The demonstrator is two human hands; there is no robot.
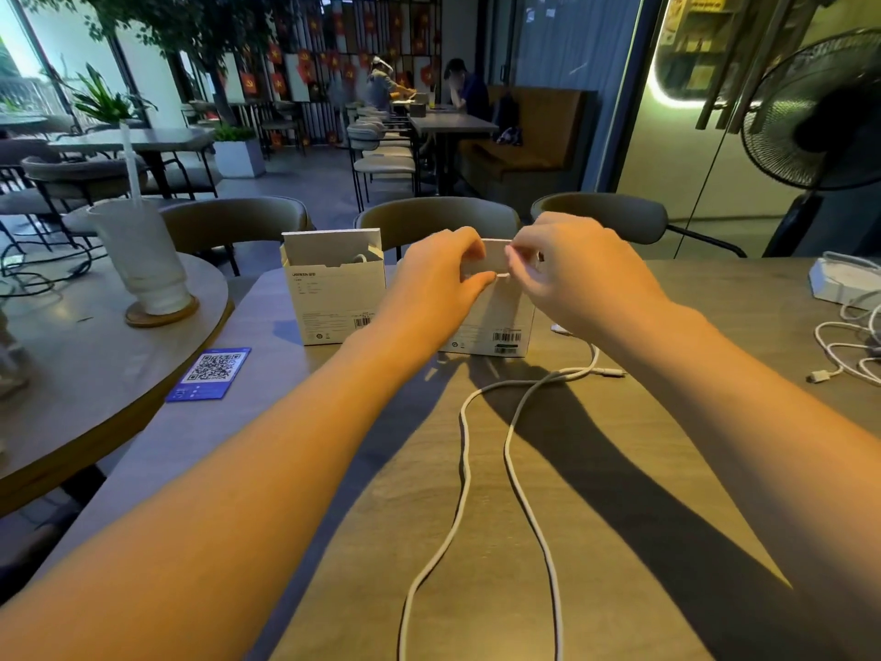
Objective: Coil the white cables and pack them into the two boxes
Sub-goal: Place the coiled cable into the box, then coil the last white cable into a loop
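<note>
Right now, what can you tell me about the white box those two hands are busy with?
The right box is white cardboard by the look of it, standing upright on the wooden table, beside an open box of the same kind. Barcode stickers mark its lower front. The left hand and right hand pinch its top flap. A loose white cable lies before it.

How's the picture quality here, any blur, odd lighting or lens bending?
Head view: warm light from the right throws long dark arm shadows over the table; both hands are motion-blurred at the second box; the wide lens bows the edges, stretching the forearms and the fan; the loose white cable stays sharp.
</note>
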